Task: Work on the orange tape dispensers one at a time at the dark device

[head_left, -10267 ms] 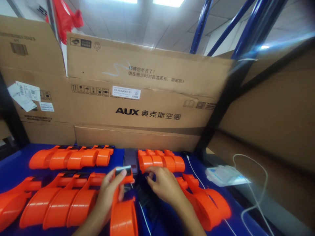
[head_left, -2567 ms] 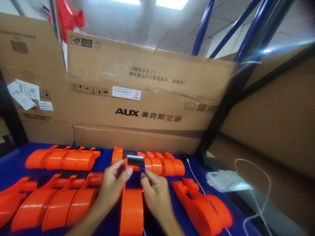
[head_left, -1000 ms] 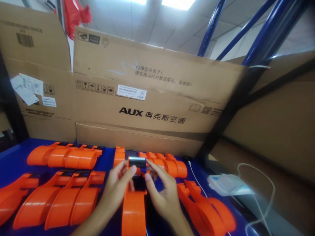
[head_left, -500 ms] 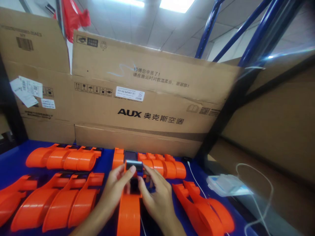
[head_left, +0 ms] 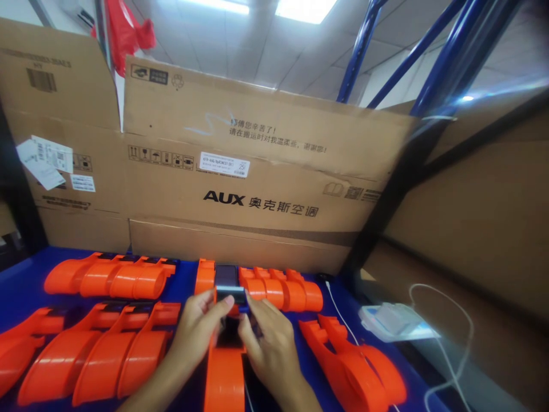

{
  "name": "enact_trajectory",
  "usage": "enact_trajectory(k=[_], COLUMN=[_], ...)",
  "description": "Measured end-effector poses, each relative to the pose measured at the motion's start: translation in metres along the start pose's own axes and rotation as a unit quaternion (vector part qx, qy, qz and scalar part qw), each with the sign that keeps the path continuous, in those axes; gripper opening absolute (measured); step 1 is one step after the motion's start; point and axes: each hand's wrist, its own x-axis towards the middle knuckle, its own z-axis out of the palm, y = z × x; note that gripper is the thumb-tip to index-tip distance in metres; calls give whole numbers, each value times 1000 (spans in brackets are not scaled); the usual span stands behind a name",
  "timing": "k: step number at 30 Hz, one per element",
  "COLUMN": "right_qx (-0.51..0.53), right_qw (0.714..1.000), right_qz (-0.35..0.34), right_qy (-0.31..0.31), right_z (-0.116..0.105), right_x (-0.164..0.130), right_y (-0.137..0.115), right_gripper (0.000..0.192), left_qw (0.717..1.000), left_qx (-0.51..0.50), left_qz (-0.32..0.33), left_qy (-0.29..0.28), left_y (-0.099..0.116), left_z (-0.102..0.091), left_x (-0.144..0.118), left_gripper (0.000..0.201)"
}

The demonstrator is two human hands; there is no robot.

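Note:
An orange plastic tape dispenser (head_left: pixel 225 377) stands in the lower middle, with its wide curved band towards me. At its top end is a black blade head (head_left: pixel 230 293) with a pale toothed edge. My left hand (head_left: pixel 196 323) grips this end from the left, thumb pressed on the black face. From the right, my right hand (head_left: pixel 272 340) closes its thumb and fingers on the head's dark blue side piece. Some fingertips are hidden behind the part.
Rows of similar orange dispensers lie at left (head_left: pixel 103 363), back left (head_left: pixel 100 277), back right (head_left: pixel 295 292) and front right (head_left: pixel 355 366) on the blue surface (head_left: pixel 191 337). Behind stand a dark rectangular thing (head_left: pixel 227 274) and a cardboard wall (head_left: pixel 257 171). A clear plastic box (head_left: pixel 394 321) and white cable are at right.
Both hands and the blade head have shifted slightly down and left, and more of the dark rectangle shows behind them. My grip looks much the same.

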Motion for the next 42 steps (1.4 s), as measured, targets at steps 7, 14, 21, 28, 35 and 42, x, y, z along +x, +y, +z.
enact_trajectory(k=[7,14,21,28,35,42], right_qx=[2,-14,-66,-82,-86,-75], right_qw=[1000,997,997,996,992,993], right_qz=[-8,-41,-32,-45,-93,-87], right_qy=[1,-68,-27,-11,25,13], right_z=[1,0,6,9,12,11], right_x=[1,5,-1,-6,-9,-9], right_y=[5,14,12,10,12,12], right_gripper=[35,48,47,41,46,46], left_qw=[1000,993,997,996,993,993], left_qx=[-1,-105,-68,-86,-115,-103], left_qz=[10,-32,-32,-21,-41,-49], left_qy=[11,47,18,-3,9,6], left_y=[-1,-2,-2,2,5,-1], left_z=[-2,-1,3,4,7,4], left_x=[2,7,1,-2,-5,-3], left_gripper=[37,39,37,29,32,32])
